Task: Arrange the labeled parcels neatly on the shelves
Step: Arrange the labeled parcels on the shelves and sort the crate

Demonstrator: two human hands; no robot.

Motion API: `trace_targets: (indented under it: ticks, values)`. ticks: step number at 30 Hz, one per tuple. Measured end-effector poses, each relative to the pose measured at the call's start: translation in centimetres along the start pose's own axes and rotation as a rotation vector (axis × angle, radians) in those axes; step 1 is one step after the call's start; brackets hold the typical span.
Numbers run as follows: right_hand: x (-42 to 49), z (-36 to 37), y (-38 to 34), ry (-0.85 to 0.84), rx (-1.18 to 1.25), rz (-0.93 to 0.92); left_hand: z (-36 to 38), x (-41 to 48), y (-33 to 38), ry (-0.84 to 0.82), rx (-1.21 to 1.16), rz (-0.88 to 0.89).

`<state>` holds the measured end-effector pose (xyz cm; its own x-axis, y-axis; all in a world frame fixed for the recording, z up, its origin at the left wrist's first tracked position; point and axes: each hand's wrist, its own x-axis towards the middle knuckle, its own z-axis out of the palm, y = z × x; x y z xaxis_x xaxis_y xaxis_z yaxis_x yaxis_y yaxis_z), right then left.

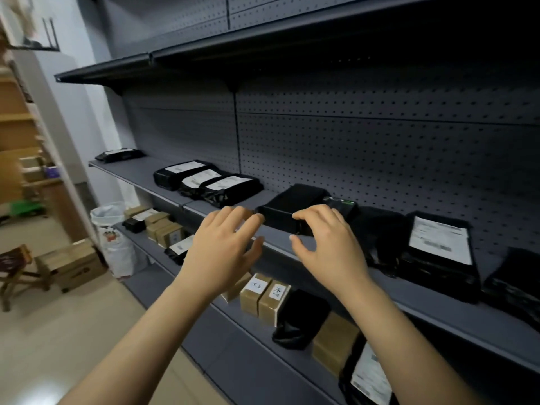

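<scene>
A black parcel (287, 204) with no label showing lies on the middle grey shelf (438, 305), right in front of me. My left hand (223, 248) hovers at its left end with fingers spread and relaxed. At the parcel's front right corner, my right hand (327, 244) has its fingertips bent onto the top edge and its thumb apart below; a firm grip is not visible. Three labeled black parcels (204, 181) lie side by side to the left. To the right sits a black parcel with a white label (438, 241).
A lone labeled parcel (119, 154) lies at the shelf's far left end. The lower shelf holds brown boxes (264, 296), black bags and labeled parcels. A white sack (112, 238), a cardboard box (71, 264) and a wooden stool (14, 270) stand on the floor at left. The upper shelf overhangs.
</scene>
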<state>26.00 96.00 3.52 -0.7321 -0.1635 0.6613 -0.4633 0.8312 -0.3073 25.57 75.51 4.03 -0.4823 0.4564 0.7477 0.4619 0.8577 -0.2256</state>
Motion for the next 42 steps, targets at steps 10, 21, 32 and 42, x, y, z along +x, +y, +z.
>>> trace_targets:
  ticks: [10,21,32,42]
  values:
    - [9.0,6.8,3.9,-0.076,0.03,0.014,7.5,3.9,-6.8,-0.027,0.05,-0.071]
    - [11.7,12.0,8.4,-0.142,-0.062,0.203,17.7,7.1,-11.5,-0.098,-0.181,0.007]
    - [11.2,14.8,8.1,-0.183,-0.304,0.647,26.2,10.9,-15.0,-0.318,-0.547,0.31]
    - [11.0,17.0,7.4,-0.154,-0.351,0.693,29.6,9.5,-15.1,-0.46,-0.761,0.314]
